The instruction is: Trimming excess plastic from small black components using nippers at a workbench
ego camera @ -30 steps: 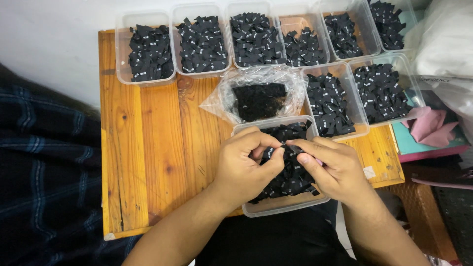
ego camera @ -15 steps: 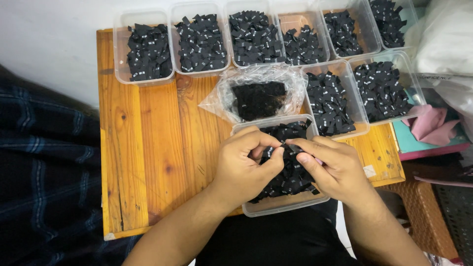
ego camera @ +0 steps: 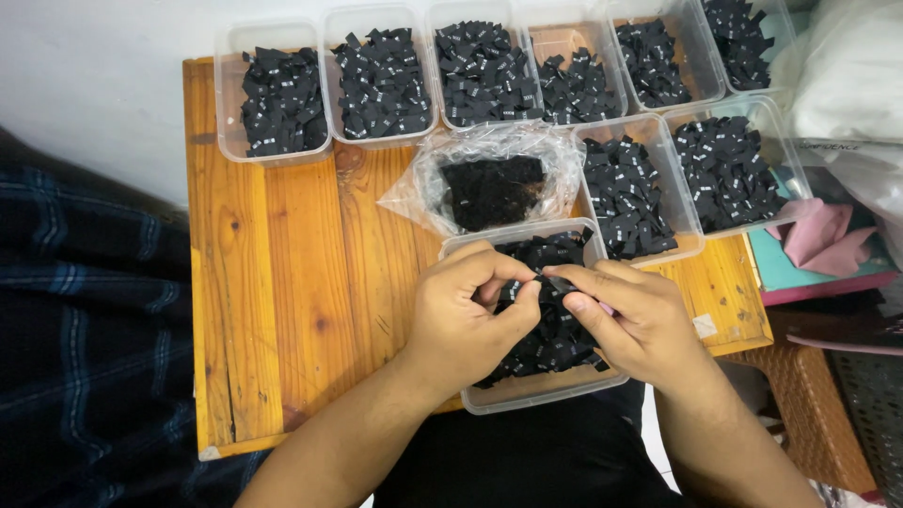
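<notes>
Seen from above, a person's two bare hands meet over a clear plastic tub (ego camera: 527,400) full of small black fabric tags (ego camera: 550,343), which sits at the near edge of a wooden surface (ego camera: 282,310). The left hand (ego camera: 466,315) and right hand (ego camera: 630,320) are close together, fingertips almost touching. The fingers (ego camera: 574,282) of the right hand are pinched on one small black tag (ego camera: 553,279), and the left thumb and forefinger close in on the same piece just beside it; how firmly the left fingers grip it is hard to tell. This looks like the step of picking out and handling a single tag from the pile. Any next move would call for a fine, steady pinch, since the pieces are tiny, light and tangled together. Just beyond the tub lies a crumpled clear plastic bag (ego camera: 489,183) with more black tags inside. Along the far edge and right side stand more clear tubs (ego camera: 282,99) of tags. A pink cloth (ego camera: 828,235) lies to the right, off the surface.
</notes>
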